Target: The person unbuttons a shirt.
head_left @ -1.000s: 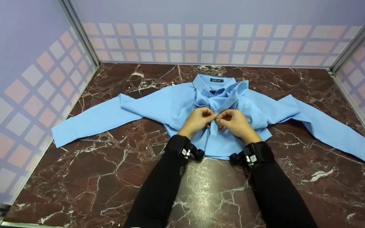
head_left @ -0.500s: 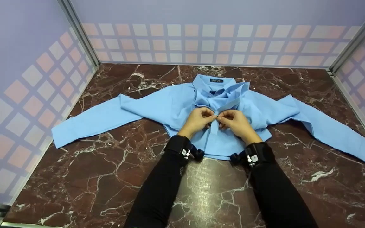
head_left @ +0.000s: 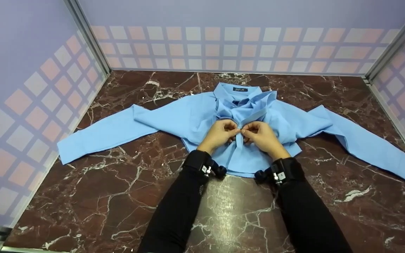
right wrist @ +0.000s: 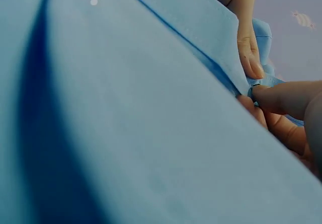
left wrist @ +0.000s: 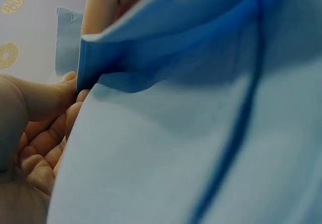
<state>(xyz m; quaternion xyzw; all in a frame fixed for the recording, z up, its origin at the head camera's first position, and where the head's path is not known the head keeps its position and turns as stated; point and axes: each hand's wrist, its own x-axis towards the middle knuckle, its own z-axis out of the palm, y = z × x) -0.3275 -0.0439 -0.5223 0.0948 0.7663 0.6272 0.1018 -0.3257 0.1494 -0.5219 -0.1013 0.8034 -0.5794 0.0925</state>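
A light blue long-sleeved shirt (head_left: pixel 202 109) lies front up, its collar toward the back wall and both sleeves spread sideways. At the middle of its front, my left hand (head_left: pixel 220 134) pinches the shirt's placket between thumb and fingers. Right against it, my right hand (head_left: pixel 261 136) pinches the same strip, the two thumbs almost meeting. The cloth is bunched up above the hands. In the left wrist view the left thumb (left wrist: pixel 45 98) presses on the folded edge. A small part of a button shows at the right thumb (right wrist: pixel 282 95) in the right wrist view.
The shirt rests on a dark red marbled tabletop (head_left: pixel 118 196). Walls with pink and white squares (head_left: pixel 202 45) stand at the back and both sides. The left sleeve (head_left: pixel 97 140) and right sleeve (head_left: pixel 371 154) reach toward the side walls.
Both hands stay at the same place on the placket. The right fingers have shifted slightly, and the strip below the hands has moved a little.
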